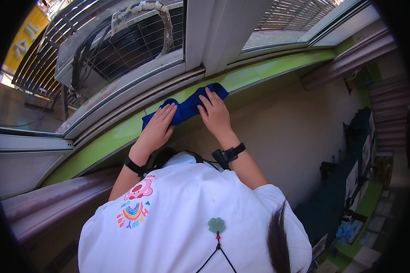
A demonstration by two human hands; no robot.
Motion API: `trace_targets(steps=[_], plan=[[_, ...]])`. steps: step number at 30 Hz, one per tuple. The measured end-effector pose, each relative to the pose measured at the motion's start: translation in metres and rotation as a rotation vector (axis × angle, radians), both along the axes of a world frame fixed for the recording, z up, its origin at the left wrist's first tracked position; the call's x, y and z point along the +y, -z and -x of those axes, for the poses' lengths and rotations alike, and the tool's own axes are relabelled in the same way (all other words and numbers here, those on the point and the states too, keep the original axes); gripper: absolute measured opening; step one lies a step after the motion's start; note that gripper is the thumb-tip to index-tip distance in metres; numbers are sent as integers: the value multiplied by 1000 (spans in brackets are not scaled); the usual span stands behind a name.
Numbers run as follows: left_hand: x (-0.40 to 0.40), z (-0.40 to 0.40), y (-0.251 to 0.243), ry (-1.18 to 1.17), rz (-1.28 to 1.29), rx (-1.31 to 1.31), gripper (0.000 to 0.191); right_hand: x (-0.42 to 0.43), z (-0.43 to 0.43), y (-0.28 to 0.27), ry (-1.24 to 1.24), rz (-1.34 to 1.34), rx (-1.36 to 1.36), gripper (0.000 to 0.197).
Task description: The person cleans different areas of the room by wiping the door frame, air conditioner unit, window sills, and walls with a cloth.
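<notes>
A crumpled dark blue cloth (188, 111) lies along the green tiled windowsill (256, 73) and partly overhangs its front edge. My left hand (159, 126) presses down on the cloth's left part, with its fingers close together and pointing toward the window. On the right part rests my right hand (216, 112), its palm down and its fingers slightly spread on the fabric. Between the hands the cloth is bunched into folds. Its underside is hidden.
Behind the sill run the sliding window's track (136, 105) and white frame (222, 34). Outside stands an air-conditioner unit (89, 68) with a wrapped pipe (165, 27). Pinkish curtains hang at the left (54, 204) and right (355, 58). A dark green covered surface (335, 191) is at far right.
</notes>
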State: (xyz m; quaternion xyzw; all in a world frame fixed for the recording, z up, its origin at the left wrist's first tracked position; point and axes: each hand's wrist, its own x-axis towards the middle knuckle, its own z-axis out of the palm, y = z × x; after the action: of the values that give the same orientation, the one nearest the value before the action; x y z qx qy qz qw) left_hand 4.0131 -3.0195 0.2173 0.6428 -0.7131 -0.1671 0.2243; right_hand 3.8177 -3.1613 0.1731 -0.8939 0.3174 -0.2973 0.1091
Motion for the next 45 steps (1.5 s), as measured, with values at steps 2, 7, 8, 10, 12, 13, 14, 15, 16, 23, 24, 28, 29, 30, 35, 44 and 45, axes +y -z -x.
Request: trace_targets(steps=[2,7,8,10,12,13,14,15,16,23,24,28,29,30,35,44,45], plan=[[-20,16,0,30,58,1,58,-18,18,-5,55,18,-17,31],[-67,40,7,69,66,-16,56,-60,43,-14,123,-27,-35,26],[-76,45,9,70,85,-18,56,-68,46,-17,135,-45,-55,25],[-96,55,12,73,116,-27,56,-84,56,-13,172,-40,-70,24],[-112,70,16,65,150,-39,55,-99,66,-10,197,-33,-85,24],[-120,75,17,59,160,-43,55,-108,71,-9,210,-36,-89,23],[-128,81,18,54,154,-33,56,-116,76,-9,221,-39,-93,22],[-134,87,20,45,147,-22,56,-123,80,-14,207,-28,-94,22],[-140,92,18,34,163,-4,56,-129,83,-22,207,70,-55,19],[-160,103,20,-20,118,48,53,-163,100,-56,15,-28,-132,15],[-159,107,20,-72,223,44,47,-161,103,-64,-13,-32,-128,15],[-154,115,-14,-334,429,51,35,-181,95,-109,-140,-33,-347,14],[-153,118,-36,-407,491,-5,31,-181,93,-119,-160,-97,-457,14],[-154,123,-40,-503,595,85,26,-182,90,-128,-208,-124,-533,26],[-206,147,-73,-746,1307,549,22,-196,41,-114,-587,114,-850,43],[-252,121,-112,-921,811,-580,47,-234,-19,-166,-438,671,-515,33],[-255,120,-138,-966,835,-661,48,-235,-21,-191,-449,688,-537,33]])
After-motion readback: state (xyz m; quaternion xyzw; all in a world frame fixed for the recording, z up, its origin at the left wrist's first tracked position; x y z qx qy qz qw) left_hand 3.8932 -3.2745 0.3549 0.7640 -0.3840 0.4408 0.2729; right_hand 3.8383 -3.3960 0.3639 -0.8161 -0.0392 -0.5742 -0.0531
